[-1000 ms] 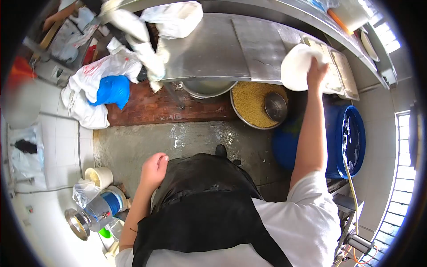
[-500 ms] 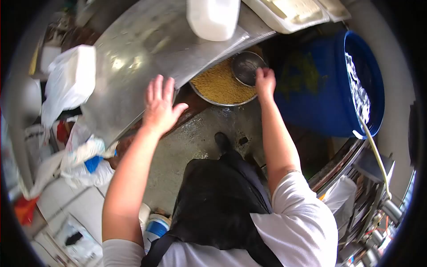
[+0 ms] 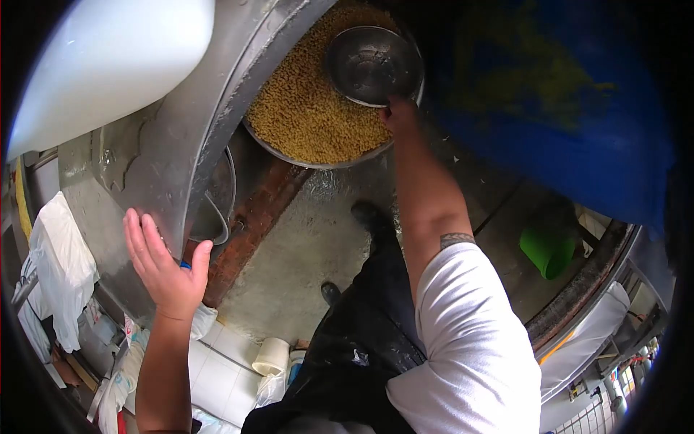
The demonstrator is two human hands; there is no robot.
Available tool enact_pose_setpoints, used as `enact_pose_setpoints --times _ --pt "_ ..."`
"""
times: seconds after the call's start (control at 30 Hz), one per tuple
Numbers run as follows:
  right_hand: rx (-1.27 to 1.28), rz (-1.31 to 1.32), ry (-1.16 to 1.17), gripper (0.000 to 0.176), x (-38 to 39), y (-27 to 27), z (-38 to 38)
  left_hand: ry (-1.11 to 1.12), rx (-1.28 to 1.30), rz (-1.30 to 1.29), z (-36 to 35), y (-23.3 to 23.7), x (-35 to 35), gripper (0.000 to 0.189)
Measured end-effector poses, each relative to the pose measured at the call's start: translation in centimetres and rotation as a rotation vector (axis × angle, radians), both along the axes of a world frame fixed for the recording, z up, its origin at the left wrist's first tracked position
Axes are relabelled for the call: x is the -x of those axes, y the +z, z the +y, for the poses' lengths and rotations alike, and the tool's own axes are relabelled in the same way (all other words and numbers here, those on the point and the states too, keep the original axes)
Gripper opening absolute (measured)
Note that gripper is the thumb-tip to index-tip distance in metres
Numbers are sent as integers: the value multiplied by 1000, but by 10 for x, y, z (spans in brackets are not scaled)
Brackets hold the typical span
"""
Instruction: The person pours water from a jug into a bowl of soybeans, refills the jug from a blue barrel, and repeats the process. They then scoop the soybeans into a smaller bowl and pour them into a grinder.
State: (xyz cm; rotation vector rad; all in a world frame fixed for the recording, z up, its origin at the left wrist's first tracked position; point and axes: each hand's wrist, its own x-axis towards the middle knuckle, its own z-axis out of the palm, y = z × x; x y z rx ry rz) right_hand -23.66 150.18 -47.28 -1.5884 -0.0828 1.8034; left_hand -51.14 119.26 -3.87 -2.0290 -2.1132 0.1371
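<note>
My right hand (image 3: 400, 116) grips the near rim of a round metal bowl (image 3: 372, 61). That bowl lies tilted over a bed of yellow, bean-like grains (image 3: 311, 108), inside a wide metal basin (image 3: 338, 166). The basin sits low, partly under the edge of a metal table (image 3: 170, 145). Fingers stretched and thumb apart, my left hand (image 3: 168, 278) is at the table's near edge with nothing in it.
A large white container (image 3: 123, 65) stands on the table. Right of the basin is a blue barrel (image 3: 535, 108), with a green tub (image 3: 547, 252) below. A metal pot (image 3: 223, 195) shows under the table; a white bucket (image 3: 272, 356) is near my legs.
My view has moved down and closer, so basin and table look larger. My right hand keeps hold of the bowl. My left hand appears lower and further left, and the green tub now shows.
</note>
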Motion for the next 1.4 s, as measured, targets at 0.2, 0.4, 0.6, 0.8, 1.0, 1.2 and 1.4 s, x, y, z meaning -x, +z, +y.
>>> enact_pose_setpoints --times 0.2,0.4,0.6,0.8,1.0,1.2,1.4 --pt "-185 -392 20 51 -21 44 13 -10 -1 -2 1 2 1 94" --pt "-1200 -1222 408 65 -29 110 114 11 27 -17 -2 3 1 93" --pt "-1207 -1320 740 57 26 149 195 27 61 -10 -3 5 1 94" --pt "-1200 -1373 1143 73 49 92 218 29 76 -31 -4 5 1 94" --pt "-1229 -1151 933 73 30 39 174 33 78 -39 -1 6 1 94" --pt "-852 -972 852 63 5 11 109 26 76 -29 0 4 0 95" --pt "-157 -387 738 50 -5 -40 105 28 68 -14 -2 4 -3 95"
